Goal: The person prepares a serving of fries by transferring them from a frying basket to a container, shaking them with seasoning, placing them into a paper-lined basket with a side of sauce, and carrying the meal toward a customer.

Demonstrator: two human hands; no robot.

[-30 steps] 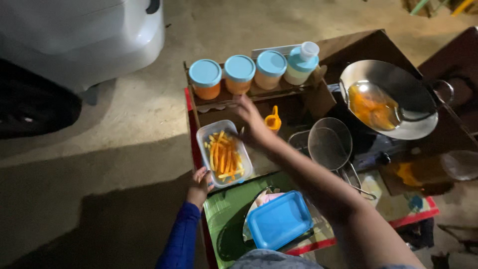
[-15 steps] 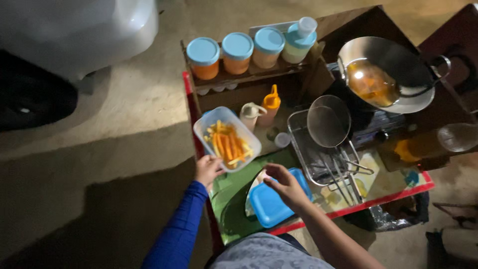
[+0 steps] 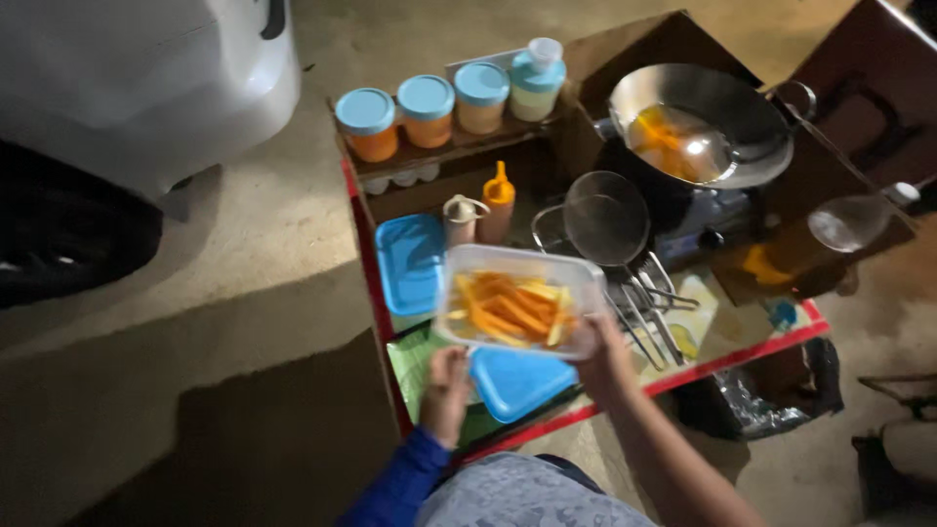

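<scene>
Nearby, blue lid [image 3: 410,263] beside fry tub [image 3: 517,301]

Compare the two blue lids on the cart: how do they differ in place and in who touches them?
The upper blue lid lies flat at the cart's left edge, beside the small bottles, and no hand touches it. The lower blue lid lies nearer the person, partly hidden under the clear container of orange sticks that the right hand holds; the left hand is at its left edge. Both are blue, rectangular, with rounded corners.
</scene>
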